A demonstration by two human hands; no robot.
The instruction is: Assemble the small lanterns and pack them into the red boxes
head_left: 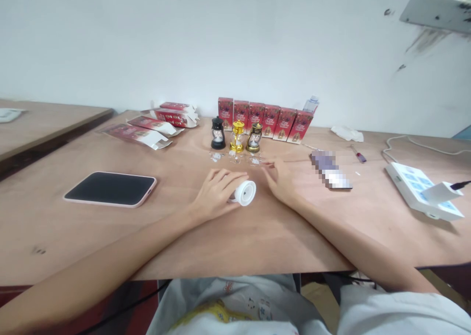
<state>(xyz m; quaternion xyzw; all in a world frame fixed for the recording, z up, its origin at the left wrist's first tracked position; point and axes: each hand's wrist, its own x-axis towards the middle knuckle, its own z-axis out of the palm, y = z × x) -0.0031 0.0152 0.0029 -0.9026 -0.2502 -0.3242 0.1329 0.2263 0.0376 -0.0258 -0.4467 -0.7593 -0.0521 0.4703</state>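
My left hand (217,193) is wrapped around a small white lantern (246,193), which lies on its side with its round base toward my right. The fingers hide most of its body. To the right, my right hand (280,182) rests on the table, thumb and forefinger stretched apart toward a small clear packet (255,161). Whether the fingertips touch it, I cannot tell. Beyond the hands stand a black lantern (218,135), a gold lantern (237,138) and a bronze lantern (254,139), upright in a row. More clear packets (216,156) lie before them.
Several red boxes (256,119) stand in a row behind the lanterns. Opened red cartons (147,129) lie back left. A black-screened phone (112,188) is at left, another phone (331,170) at right. Further right are a screwdriver (359,155) and a white power strip (423,192).
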